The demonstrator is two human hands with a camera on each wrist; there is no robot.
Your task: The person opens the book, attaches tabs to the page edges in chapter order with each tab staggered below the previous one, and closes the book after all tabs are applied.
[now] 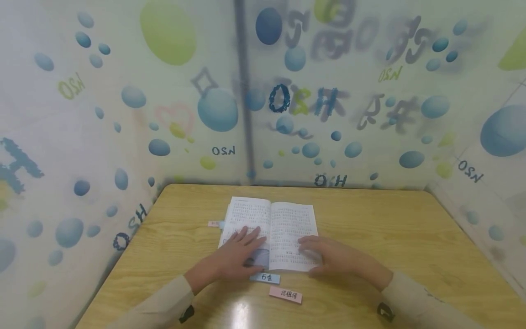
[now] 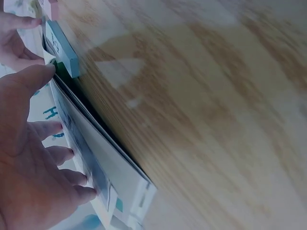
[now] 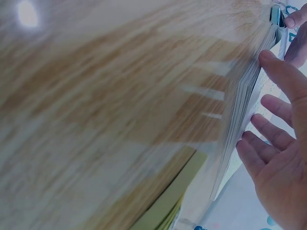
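Note:
An open book (image 1: 287,219) with printed pages lies on the wooden table. My left hand (image 1: 240,253) rests spread over the lower left page, partly hiding a grey picture there. In the left wrist view its thumb (image 2: 38,76) is at the book's lower edge. Across the right page lies my right hand (image 1: 334,256), its fingers loosely extended. The right wrist view shows the thumb (image 3: 276,64) at the page edge and the fingertips touching the page. Just below the book is a light blue block (image 1: 265,278) with handwriting, close to my left thumb.
A pink block (image 1: 285,294) with handwriting lies nearer on the table (image 1: 370,214). Another pink piece (image 1: 213,224) pokes out beside the book's left edge. Walls printed with blue and green bubbles (image 1: 218,109) enclose the table's back and sides.

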